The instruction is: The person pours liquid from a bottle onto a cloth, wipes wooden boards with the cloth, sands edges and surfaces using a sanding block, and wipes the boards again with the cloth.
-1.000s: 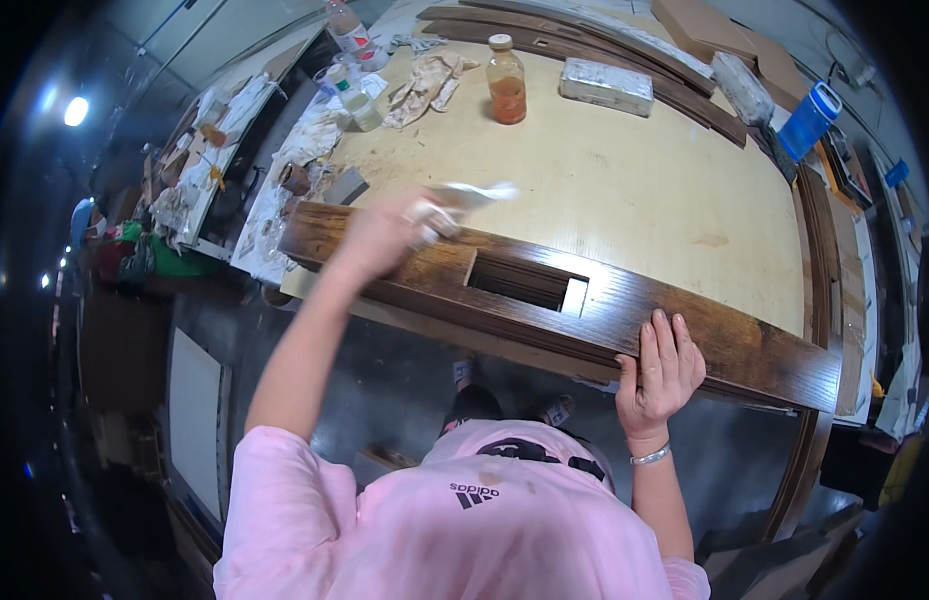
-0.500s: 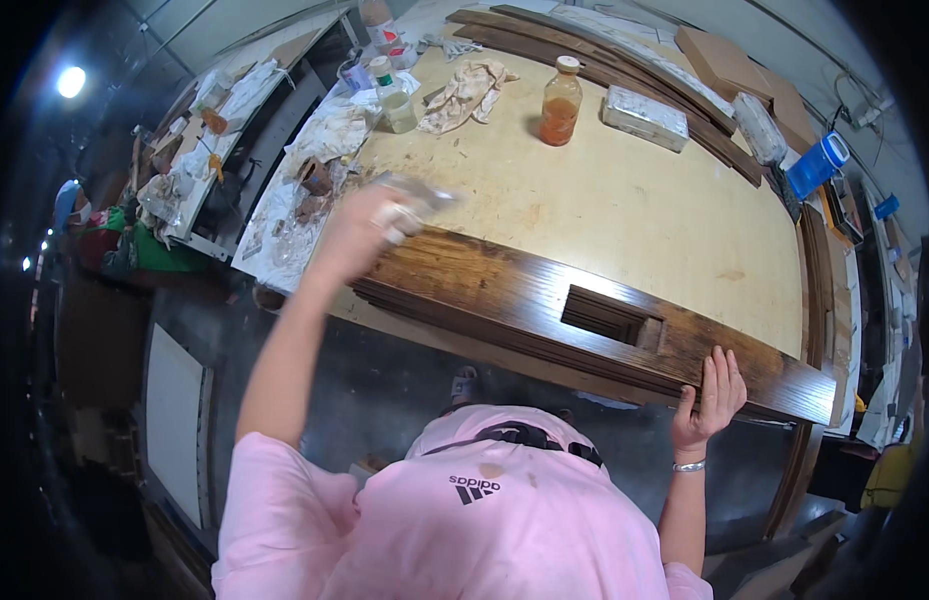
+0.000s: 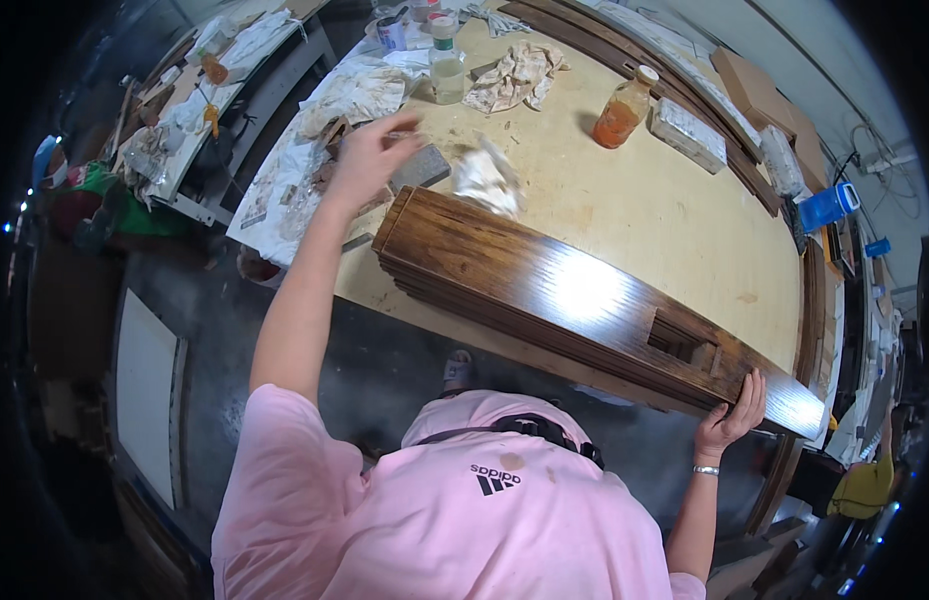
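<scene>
A stack of dark brown varnished wooden boards lies along the near edge of the table, its top board glossy with a rectangular cutout toward the right. My right hand grips the board's near edge by the cutout, fingers over the top and thumb at the front side. Over the far left of the stack, my left hand is raised, thumb and blurred fingers apart, with nothing visible in it. A stained white cloth, blurred, is just beyond the stack's left end. Beside it, nearest my left hand, is a flat grey block.
Toward the back are a bottle of orange liquid, a clear bottle, a crumpled stained rag and a whitish block. Long dark boards line the far edge. Stained plastic sheeting covers the table's left side.
My left hand has let go of the white cloth and moved up and away from the board. My view has shifted left, and my right hand stays on the board.
</scene>
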Demonstrator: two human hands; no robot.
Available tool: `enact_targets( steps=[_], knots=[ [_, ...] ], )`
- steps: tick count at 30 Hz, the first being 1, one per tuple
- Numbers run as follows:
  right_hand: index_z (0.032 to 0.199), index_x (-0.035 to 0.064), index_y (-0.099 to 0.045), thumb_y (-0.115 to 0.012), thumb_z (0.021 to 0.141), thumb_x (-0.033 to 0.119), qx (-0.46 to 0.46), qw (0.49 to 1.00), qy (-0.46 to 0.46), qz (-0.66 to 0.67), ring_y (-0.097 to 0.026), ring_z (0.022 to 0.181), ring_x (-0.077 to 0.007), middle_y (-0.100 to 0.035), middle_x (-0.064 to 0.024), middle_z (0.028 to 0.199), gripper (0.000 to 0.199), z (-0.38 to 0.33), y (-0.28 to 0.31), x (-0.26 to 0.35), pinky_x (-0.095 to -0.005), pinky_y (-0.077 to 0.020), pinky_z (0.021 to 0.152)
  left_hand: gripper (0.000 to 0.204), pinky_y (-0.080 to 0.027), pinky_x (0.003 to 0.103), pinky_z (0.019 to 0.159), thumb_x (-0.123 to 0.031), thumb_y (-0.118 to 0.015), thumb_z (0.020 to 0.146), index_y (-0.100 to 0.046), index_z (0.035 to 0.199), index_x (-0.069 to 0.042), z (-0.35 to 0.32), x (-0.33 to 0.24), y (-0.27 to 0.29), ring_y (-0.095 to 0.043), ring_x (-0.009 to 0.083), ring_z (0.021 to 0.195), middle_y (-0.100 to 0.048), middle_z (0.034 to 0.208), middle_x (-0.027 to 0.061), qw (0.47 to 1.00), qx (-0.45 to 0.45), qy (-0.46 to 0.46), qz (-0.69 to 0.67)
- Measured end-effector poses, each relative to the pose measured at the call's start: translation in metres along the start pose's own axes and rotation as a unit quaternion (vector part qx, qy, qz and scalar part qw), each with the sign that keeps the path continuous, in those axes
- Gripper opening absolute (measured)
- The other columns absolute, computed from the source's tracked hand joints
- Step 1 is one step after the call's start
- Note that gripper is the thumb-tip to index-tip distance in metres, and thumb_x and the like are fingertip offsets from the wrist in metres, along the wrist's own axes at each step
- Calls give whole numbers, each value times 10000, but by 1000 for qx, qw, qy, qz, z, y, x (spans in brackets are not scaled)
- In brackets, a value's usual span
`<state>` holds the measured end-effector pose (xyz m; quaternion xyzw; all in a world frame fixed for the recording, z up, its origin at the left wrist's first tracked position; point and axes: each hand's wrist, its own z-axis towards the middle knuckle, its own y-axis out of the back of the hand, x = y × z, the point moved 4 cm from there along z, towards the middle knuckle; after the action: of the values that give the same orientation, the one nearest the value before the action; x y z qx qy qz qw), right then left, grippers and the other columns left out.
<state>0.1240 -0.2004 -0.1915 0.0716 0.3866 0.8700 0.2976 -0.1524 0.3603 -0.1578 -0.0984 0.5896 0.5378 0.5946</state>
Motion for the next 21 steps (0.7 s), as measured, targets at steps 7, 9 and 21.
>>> enact_targets(
  steps=[7, 9, 21],
  knots=[
    [1396, -32, -505, -311, 1074, 377, 3, 1000, -13, -9, -465, 1359, -394, -543, -191, 1434, 556, 0, 2, 4, -503, -300, 1137, 156, -541, 437, 783, -118, -686, 849, -738, 973, -40, -97, 120, 24, -696, 379, 880, -731, 959, 184, 952, 43, 150, 263],
    [1394, -32, -508, -321, 1070, 373, 2, 1000, -17, -11, -466, 1358, -395, -542, -194, 1435, 551, -2, 2, 1, -506, -300, 1135, 189, -516, 436, 814, -108, -701, 832, -719, 1011, -48, -118, 120, 17, -673, 352, 948, -698, 964, 169, 936, 20, 174, 305],
    [1374, 12, -543, -385, 1025, 369, -24, 998, -56, 22, -480, 1339, -375, -565, -161, 1411, 524, 0, -7, 5, -514, -292, 1112, 218, -483, 389, 727, -17, -726, 744, -645, 946, -22, -132, 170, 22, -623, 312, 805, -617, 815, 165, 955, 9, 170, 242]
  ],
)
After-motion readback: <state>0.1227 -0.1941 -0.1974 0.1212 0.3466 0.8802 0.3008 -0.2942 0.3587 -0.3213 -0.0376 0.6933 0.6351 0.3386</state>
